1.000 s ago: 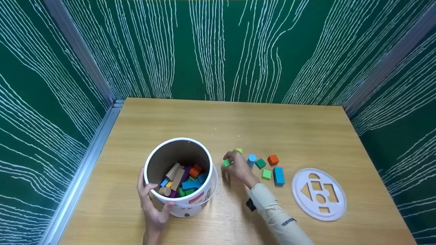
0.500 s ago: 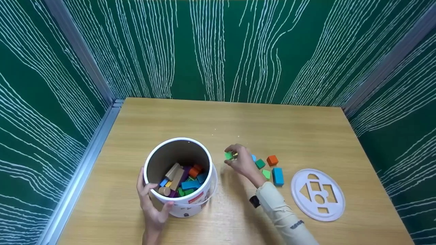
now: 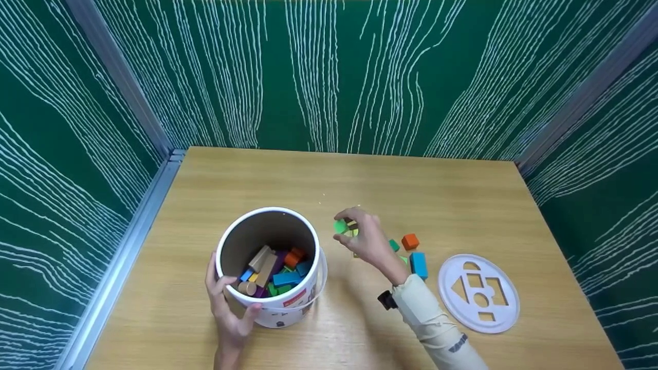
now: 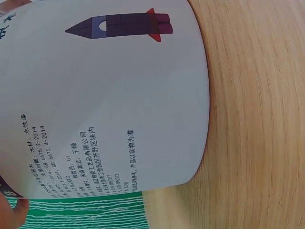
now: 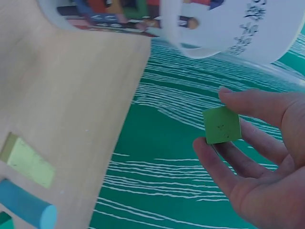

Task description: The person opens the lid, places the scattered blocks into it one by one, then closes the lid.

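Note:
My left hand [image 3: 230, 313] grips the near left side of a white bucket [image 3: 282, 316], with one finger over its rim. Inside the bucket lie several wooden blocks, among them a blue block [image 3: 288, 278] and a tan block [image 3: 266, 270]. To the right of the bucket, my right hand [image 3: 367, 239] pinches a small green block [image 5: 222, 125] between thumb and fingertips, held up over the table. Below it on the table, the right wrist view has a yellow-green block [image 5: 31, 162] and a blue cylinder [image 5: 28, 205]. In the left wrist view the bucket's printed wall [image 4: 105, 95] hides most of the left hand.
An orange cube [image 3: 410, 241], a dark green block [image 3: 394, 245] and a blue rectangular block [image 3: 418, 265] lie right of my right hand. Farther right is a white round lid [image 3: 447, 288] with shaped cutouts. Green walls with white lines [image 3: 308, 77] enclose the table [image 3: 437, 195].
My right hand has lifted the green block off the table and moved slightly toward the back. The left hand and the bucket have stayed in place.

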`<action>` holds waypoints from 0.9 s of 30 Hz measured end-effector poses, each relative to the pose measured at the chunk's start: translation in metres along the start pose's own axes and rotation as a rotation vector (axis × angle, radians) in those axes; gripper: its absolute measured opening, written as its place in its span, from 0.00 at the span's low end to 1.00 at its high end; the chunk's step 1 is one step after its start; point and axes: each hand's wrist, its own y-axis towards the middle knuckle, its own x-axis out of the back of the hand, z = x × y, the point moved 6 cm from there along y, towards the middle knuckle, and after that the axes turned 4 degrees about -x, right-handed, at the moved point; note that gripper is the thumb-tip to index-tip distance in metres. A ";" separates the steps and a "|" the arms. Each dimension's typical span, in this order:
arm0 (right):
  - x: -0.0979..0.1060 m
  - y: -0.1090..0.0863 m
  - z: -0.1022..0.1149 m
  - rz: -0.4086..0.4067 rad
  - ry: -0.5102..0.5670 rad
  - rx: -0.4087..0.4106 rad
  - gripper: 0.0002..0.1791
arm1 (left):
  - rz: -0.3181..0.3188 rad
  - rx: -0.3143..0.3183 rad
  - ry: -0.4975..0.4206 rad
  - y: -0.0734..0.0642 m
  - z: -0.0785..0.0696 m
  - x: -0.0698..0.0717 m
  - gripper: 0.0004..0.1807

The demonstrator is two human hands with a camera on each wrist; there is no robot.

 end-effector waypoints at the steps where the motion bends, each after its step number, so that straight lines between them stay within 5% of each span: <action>1: 0.001 -0.001 0.003 -0.001 -0.004 0.000 0.19 | -0.001 -0.004 0.001 0.000 0.000 0.000 0.35; 18: 0.014 -0.012 0.062 -0.028 -0.099 0.162 0.17 | 0.001 0.017 0.009 -0.001 0.001 0.001 0.33; 27: 0.007 -0.017 0.084 0.029 -0.099 0.216 0.18 | 0.010 0.031 0.020 -0.001 0.001 0.001 0.33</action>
